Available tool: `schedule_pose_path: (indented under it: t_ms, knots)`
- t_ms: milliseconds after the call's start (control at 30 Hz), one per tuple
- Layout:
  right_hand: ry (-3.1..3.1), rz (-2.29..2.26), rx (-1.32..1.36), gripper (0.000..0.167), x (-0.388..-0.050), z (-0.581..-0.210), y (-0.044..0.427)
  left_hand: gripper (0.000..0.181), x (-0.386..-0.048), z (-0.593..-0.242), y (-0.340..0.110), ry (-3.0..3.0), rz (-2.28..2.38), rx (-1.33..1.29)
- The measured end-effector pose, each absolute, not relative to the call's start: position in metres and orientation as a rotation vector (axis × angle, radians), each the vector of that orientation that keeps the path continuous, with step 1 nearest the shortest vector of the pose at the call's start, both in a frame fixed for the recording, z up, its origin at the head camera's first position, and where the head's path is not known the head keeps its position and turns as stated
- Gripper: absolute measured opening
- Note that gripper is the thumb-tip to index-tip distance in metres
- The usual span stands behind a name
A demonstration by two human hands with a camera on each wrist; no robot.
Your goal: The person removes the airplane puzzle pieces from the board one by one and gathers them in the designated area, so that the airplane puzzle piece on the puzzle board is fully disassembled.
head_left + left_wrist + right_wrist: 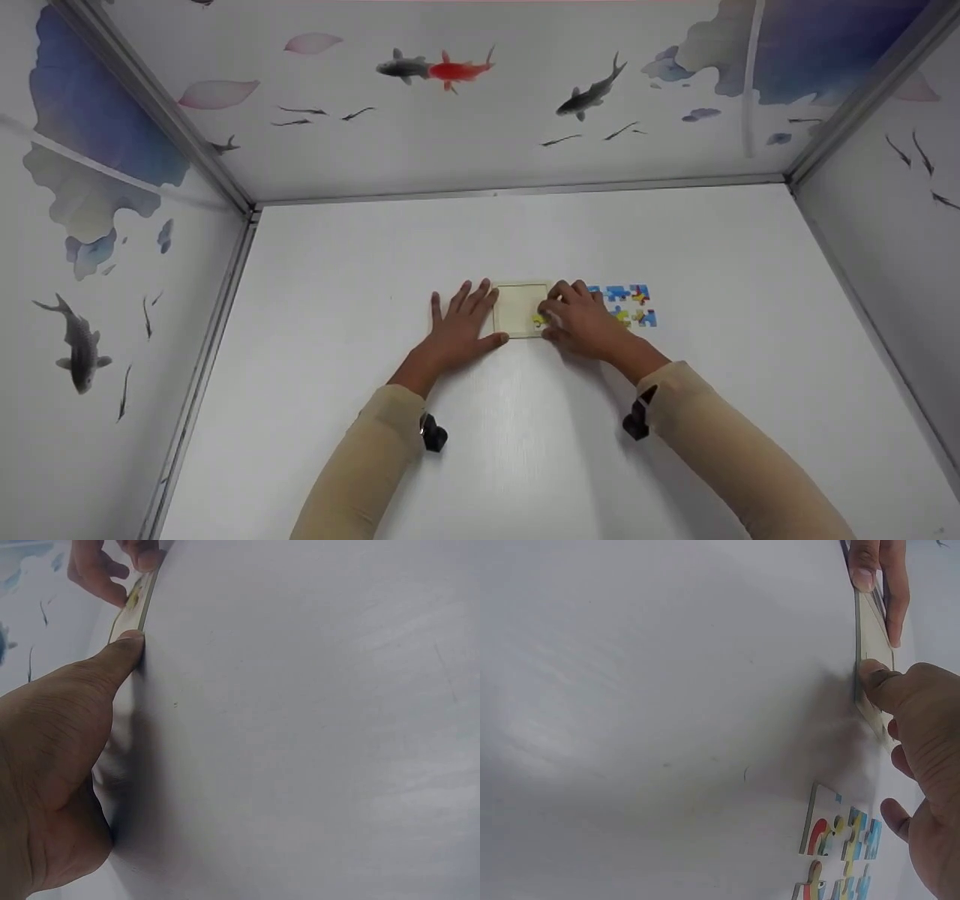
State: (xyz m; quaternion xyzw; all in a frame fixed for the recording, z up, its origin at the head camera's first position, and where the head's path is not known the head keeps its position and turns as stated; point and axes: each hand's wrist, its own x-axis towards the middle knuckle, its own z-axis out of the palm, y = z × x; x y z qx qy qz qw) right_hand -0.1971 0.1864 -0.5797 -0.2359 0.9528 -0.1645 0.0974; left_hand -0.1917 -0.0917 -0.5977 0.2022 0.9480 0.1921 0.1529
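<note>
A shallow wooden puzzle tray [517, 304] lies flat on the white table between the hands. My left hand [457, 334] rests at its left side with fingers spread and fairly straight; the thumb touches the near left corner. At the tray's right side, my right hand [589, 322] has bent fingers round a yellow-patterned jigsaw piece [538, 320] in the near right corner. Fingers partly cover that piece. In the right wrist view, the right thumb [877, 679] lies at the tray's near edge.
Several loose jigsaw pieces [642, 318] in blue, yellow and red lie in rows right of the tray, partly behind the right hand. White panels [480, 150] painted with fish enclose the table [360, 247] at the back and both sides.
</note>
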Motion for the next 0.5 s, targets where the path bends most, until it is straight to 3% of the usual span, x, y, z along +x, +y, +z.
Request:
schedule_pose_path:
  t_ms: [500]
  knots:
    - [2.808, -0.505, -0.782, 0.043, -0.196, -0.5764, 0.1833, 0.091, -0.1924, -0.5977, -0.0921, 2.714, 0.553, 0.583]
